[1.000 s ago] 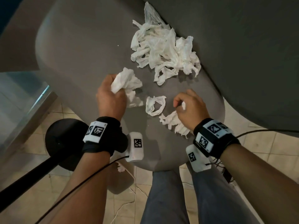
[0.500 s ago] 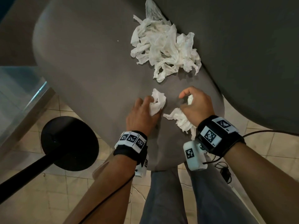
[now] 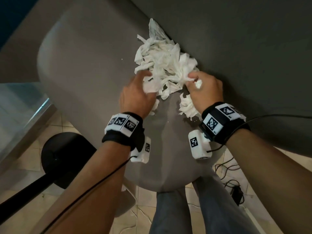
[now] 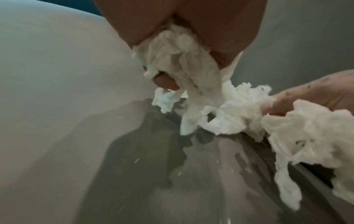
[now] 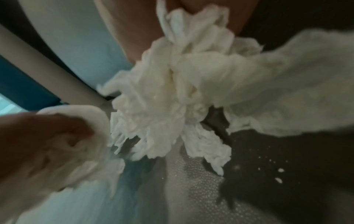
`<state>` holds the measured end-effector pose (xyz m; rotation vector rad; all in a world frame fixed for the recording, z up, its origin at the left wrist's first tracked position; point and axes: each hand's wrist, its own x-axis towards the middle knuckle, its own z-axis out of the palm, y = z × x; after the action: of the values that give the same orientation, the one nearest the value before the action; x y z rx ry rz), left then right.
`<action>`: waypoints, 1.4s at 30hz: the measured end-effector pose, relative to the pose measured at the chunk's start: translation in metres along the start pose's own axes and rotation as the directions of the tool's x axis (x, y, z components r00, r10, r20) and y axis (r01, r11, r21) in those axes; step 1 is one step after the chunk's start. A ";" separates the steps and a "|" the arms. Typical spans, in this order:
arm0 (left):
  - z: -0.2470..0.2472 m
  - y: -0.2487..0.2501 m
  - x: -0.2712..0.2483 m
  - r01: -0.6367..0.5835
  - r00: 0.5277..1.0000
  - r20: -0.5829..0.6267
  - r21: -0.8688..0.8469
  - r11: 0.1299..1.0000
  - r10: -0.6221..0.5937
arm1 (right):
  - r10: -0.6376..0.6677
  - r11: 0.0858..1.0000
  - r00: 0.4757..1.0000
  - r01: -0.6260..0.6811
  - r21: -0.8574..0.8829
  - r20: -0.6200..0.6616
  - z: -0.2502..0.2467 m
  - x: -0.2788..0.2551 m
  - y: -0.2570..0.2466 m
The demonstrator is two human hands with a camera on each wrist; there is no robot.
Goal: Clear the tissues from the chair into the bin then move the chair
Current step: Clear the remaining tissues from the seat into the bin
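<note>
Head view: the tissues are piled on the chair seat, against the backrest. The near edge of the pile is gripped from both sides: left hand with fingers curled into it, right hand pinching a wad, more tissue hanging below the palm.

Left wrist view: tissue is seen clamped between curled fingers and palm, strands trailing onto the seat; the right hand is just beside.

Right wrist view: blurred. Tissue is bunched under the grip; the left hand is closed on a wad nearby.
</note>
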<state>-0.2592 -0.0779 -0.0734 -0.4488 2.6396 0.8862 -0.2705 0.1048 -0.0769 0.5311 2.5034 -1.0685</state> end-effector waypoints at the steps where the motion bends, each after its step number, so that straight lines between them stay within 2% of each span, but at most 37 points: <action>1: 0.002 0.006 0.007 -0.015 1.000 0.013 0.031 0.999 0.015 | 0.008 1.000 1.000 -0.008 -0.014 -0.011 0.001 0.002 0.002; 5: 0.016 0.018 0.034 -0.083 0.996 0.060 0.198 0.977 0.073 | 0.042 0.999 0.999 -0.043 -0.017 -0.034 -0.002 0.000 0.009; 8: 0.020 0.018 0.045 -0.069 0.996 0.073 0.226 0.972 0.054 | 0.046 0.999 0.997 -0.045 0.009 -0.064 -0.009 -0.011 0.015; 10: 0.017 0.017 0.044 -0.045 0.998 0.041 0.157 0.987 0.039 | 0.039 0.999 0.996 -0.037 0.031 -0.083 -0.012 -0.016 0.020; 14: 0.000 0.009 0.028 -0.012 0.994 -0.106 -0.040 0.999 0.008 | 0.072 0.993 0.994 -0.064 0.096 -0.080 -0.020 -0.024 0.022; 19: -0.021 -0.003 -0.015 -0.055 0.976 -0.216 -0.191 0.980 0.013 | 0.080 0.976 0.995 -0.066 0.209 -0.056 -0.027 -0.032 0.015; 23: -0.027 -0.007 -0.043 0.051 0.970 -0.194 -0.421 0.906 -0.145 | 0.054 0.967 0.998 -0.046 0.249 -0.025 -0.028 -0.036 0.002; 27: -0.035 -0.005 -0.064 0.061 0.957 -0.213 -0.513 0.856 -0.196 | 0.081 0.973 0.994 -0.096 0.209 0.078 -0.026 -0.042 -0.012; 30: -0.040 -0.007 -0.079 0.139 0.946 -0.162 -0.584 0.800 -0.282 | 0.028 0.988 0.992 -0.046 0.146 0.123 -0.022 -0.047 -0.018; 32: -0.042 -0.011 -0.089 0.197 0.938 -0.117 -0.594 0.780 -0.326 | 0.018 0.990 0.991 -0.037 0.136 0.135 -0.020 -0.051 -0.021; 35: -0.043 -0.017 -0.105 0.211 0.931 -0.147 -0.534 0.819 -0.335 | -0.022 0.991 0.988 0.002 0.131 0.152 -0.017 -0.060 -0.026; 37: -0.042 -0.023 -0.117 0.212 0.922 -0.164 -0.542 0.813 -0.350 | -0.057 0.983 0.987 0.029 0.179 0.151 -0.016 -0.066 -0.030; 39: -0.043 -0.027 -0.129 0.239 0.908 -0.138 -0.607 0.758 -0.396 | -0.095 0.978 0.984 0.065 0.196 0.150 -0.015 -0.073 -0.036; 42: -0.046 -0.029 -0.152 0.245 0.882 -0.101 -0.735 0.632 -0.460 | -0.157 0.972 0.976 0.125 0.201 0.154 -0.014 -0.085 -0.043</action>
<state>-0.1205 -0.0995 0.0054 -1.3301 2.1727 1.7900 -0.2203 0.0706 -0.0022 0.3015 2.3331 -1.3568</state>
